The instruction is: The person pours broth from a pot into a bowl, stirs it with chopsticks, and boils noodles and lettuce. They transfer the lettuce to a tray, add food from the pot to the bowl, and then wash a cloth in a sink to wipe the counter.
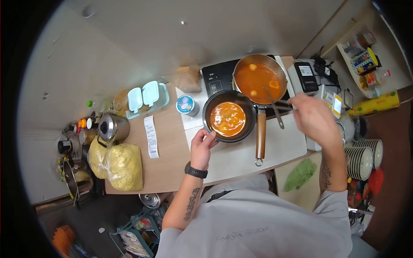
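Note:
My left hand [202, 148] grips the near left rim of a round black bowl [209, 133], thumb over the edge. Inside it is orange-red soup [228, 119] with a glossy, streaky surface. Blurred by motion, my right hand [312, 116] is closed around a thin-handled utensil whose head I cannot make out; it reaches left toward the bowl. Behind the bowl, a steel pot [284, 81] of orange broth with several pieces in it stands on a black induction cooker [211, 77]. A ladle-like tool [277, 114] leans over its near rim. A wooden handle [260, 137] points toward me.
Left of the bowl are a blue-lidded cup [186, 105], a paper receipt [151, 136], pale-blue containers [150, 92] and bags of yellow noodles [124, 165]. On the right are a payment device [305, 76], stacked bowls [359, 163] and a green plastic bag [301, 174].

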A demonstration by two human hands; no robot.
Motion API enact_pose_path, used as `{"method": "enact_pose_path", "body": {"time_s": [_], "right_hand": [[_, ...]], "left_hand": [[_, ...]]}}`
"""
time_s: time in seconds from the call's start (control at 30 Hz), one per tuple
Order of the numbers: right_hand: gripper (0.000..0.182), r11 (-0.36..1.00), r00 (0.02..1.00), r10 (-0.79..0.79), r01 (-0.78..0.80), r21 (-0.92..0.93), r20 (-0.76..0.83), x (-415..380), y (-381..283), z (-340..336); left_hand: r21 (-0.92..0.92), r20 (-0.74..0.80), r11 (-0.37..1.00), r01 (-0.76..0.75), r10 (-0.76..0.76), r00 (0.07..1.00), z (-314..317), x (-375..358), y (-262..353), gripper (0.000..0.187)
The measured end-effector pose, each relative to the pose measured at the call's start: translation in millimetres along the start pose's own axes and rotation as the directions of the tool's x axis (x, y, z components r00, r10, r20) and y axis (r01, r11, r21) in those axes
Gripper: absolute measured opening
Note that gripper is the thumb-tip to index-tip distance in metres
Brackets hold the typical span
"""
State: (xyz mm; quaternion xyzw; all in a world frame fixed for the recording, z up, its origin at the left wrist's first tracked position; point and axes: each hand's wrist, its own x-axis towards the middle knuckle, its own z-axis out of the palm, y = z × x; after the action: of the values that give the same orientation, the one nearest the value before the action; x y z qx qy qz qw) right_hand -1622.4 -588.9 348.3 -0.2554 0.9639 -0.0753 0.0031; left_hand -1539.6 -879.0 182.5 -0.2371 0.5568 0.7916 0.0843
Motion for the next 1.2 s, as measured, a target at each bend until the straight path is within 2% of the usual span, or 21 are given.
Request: {"method": "enact_pose_path", "body": {"time_s": [0.07, 0.1, 0.17, 0.3, 0.4, 0.57, 0.7, 0.77, 0.83, 0.9, 0.97, 1.03, 1.1, 1.17, 1.2], "right_hand": [[0.013, 0.973, 0.994, 0.103, -0.11, -0.201, -0.044, 0.2, 14.6, -20.0], [0.013, 0.971, 0.992, 0.116, -0.123, -0.206, -0.044, 2.9, 25.2, -18.5], [0.012, 0.906, 0.989, 0.151, -0.135, -0.4, 0.007, 13.8, 47.6, -1.8], [0.012, 0.877, 0.99, 0.109, -0.053, -0.478, 0.09, 33.4, 69.0, 50.8], [0.011, 0.88, 0.991, 0.12, -0.077, -0.469, 0.063, 35.8, 73.8, 54.4], [0.012, 0.91, 0.978, 0.21, -0.198, -0.364, -0.007, 18.2, 63.7, -1.2], [0.015, 0.945, 0.974, 0.221, -0.227, -0.237, -0.052, 16.0, 77.6, 30.3], [0.014, 0.946, 0.974, 0.222, -0.227, -0.234, -0.046, 10.6, 81.9, 41.7], [0.014, 0.949, 0.977, 0.207, -0.211, -0.235, -0.043, 10.9, 77.2, 37.1], [0.011, 0.98, 0.977, 0.185, -0.192, -0.054, -0.11, -4.8, 54.8, 17.4], [0.009, 0.988, 0.982, 0.152, -0.154, -0.012, -0.112, -12.6, 39.8, 10.4], [0.011, 0.995, 0.997, 0.019, -0.011, 0.099, -0.078, -16.3, 24.6, 11.4], [0.013, 0.998, 1.0, 0.002, -0.001, 0.071, -0.023, -9.5, 8.8, 23.4], [0.012, 0.998, 0.99, -0.056, 0.054, 0.02, 0.127, -3.1, 3.2, 47.9], [0.012, 0.999, 0.991, -0.052, 0.05, 0.019, 0.124, -4.3, 3.0, 47.4]], "left_hand": [[-0.013, 0.029, 1.0, 0.012, -0.011, 1.0, -5.3, 1.9, -7.5, 0.014], [-0.025, 0.04, 1.0, 0.014, -0.013, 0.999, -7.5, 3.0, -10.6, 0.013], [-0.033, 0.057, 0.999, 0.004, -0.002, 0.998, -5.8, 1.4, -11.7, 0.013], [-0.032, 0.049, 0.999, 0.01, -0.008, 0.999, -3.8, -0.3, -10.7, 0.014], [-0.041, 0.052, 0.999, 0.001, 0.001, 0.999, -4.9, 0.4, -10.3, 0.014], [-0.052, 0.038, 0.999, -0.017, 0.019, 0.999, -6.3, -0.5, -7.2, 0.014], [-0.05, 0.037, 0.998, -0.028, 0.03, 0.999, -8.6, 4.7, -8.2, 0.014], [-0.041, 0.037, 0.999, -0.025, 0.026, 0.999, -9.3, 4.7, -7.4, 0.014], [-0.014, 0.013, 1.0, -0.007, 0.007, 1.0, -7.2, 4.7, -3.1, 0.014], [-0.033, 0.011, 0.999, -0.013, 0.013, 1.0, -10.7, 4.0, -7.6, 0.014], [-0.048, 0.03, 0.998, -0.029, 0.031, 0.999, -9.6, 6.1, -7.7, 0.014], [-0.027, 0.017, 0.999, -0.023, 0.023, 1.0, -5.6, 4.8, -5.1, 0.014], [-0.033, 0.022, 0.999, -0.026, 0.026, 0.999, -4.5, 3.7, -4.3, 0.013], [-0.04, 0.028, 0.999, -0.031, 0.032, 0.999, -2.0, 2.4, -2.6, 0.013], [-0.023, 0.016, 0.999, -0.028, 0.028, 0.999, -1.1, 1.4, -0.8, 0.014]]}}
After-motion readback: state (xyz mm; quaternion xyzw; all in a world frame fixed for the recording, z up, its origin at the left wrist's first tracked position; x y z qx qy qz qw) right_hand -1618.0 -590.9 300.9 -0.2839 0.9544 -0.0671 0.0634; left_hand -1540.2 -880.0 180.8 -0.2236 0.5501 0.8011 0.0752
